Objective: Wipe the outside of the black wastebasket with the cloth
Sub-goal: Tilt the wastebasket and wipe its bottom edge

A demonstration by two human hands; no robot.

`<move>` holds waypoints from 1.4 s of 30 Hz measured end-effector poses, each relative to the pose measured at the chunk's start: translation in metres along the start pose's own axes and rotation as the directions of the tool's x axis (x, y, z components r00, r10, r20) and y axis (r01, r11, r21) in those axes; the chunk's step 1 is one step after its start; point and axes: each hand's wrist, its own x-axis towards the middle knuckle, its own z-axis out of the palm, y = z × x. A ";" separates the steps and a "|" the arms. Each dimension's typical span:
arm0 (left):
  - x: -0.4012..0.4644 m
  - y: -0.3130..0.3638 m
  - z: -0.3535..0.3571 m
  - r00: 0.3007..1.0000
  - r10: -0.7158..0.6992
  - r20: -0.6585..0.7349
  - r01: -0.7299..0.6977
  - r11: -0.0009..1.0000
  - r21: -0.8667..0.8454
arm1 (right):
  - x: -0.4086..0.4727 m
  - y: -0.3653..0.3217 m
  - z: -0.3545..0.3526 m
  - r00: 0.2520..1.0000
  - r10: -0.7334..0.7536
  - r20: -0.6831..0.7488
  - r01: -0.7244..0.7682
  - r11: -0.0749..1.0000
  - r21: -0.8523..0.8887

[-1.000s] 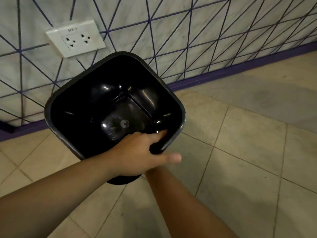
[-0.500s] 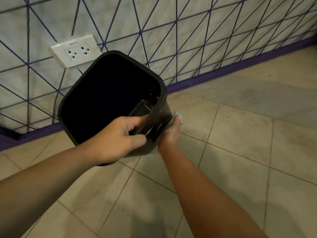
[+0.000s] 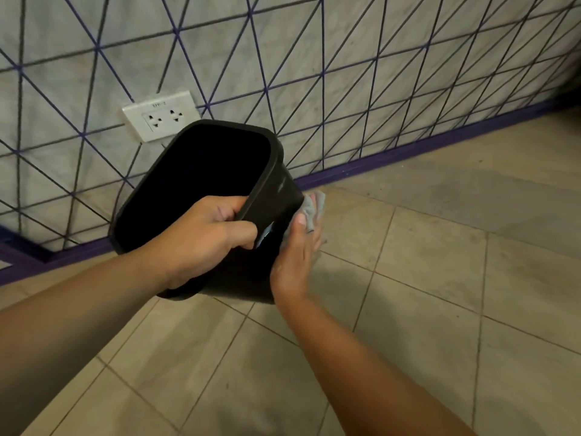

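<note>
The black wastebasket (image 3: pixel 201 190) hung tilted above the tiled floor (image 3: pixel 424 278), mouth aimed up-left toward the wall; its base was hidden. The left hand (image 3: pixel 204 237) clenched its rim. The right hand (image 3: pixel 298 253) pressed the cloth (image 3: pixel 314 209), mostly hidden, apparently flat-fingered against its right side.

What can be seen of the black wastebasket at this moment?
The black wastebasket is a squarish bin with rounded corners and a thickened rim, apparently smooth plastic with faint sheen. It is held off the tiled floor, tilted so its dark opening faces up and left toward the wall. The left hand grips its near rim, fingers curled inside. The right hand presses a grey cloth against its right outer wall. Its inside is too dark to read.
</note>
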 end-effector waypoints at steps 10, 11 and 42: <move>-0.002 0.008 -0.003 0.987 -0.134 -0.088 0.133 0.991 -0.022 | -0.019 -0.016 -0.005 0.987 -0.080 0.137 0.109 0.970 -0.217; -0.001 0.009 -0.005 0.984 -0.149 -0.102 0.145 0.989 -0.039 | -0.025 -0.013 -0.005 0.974 -0.131 0.185 0.170 0.962 -0.216; 0.009 0.011 -0.008 0.951 -0.214 -0.224 0.199 0.976 -0.090 | -0.024 -0.012 0.000 0.960 -0.118 0.255 0.186 0.948 -0.258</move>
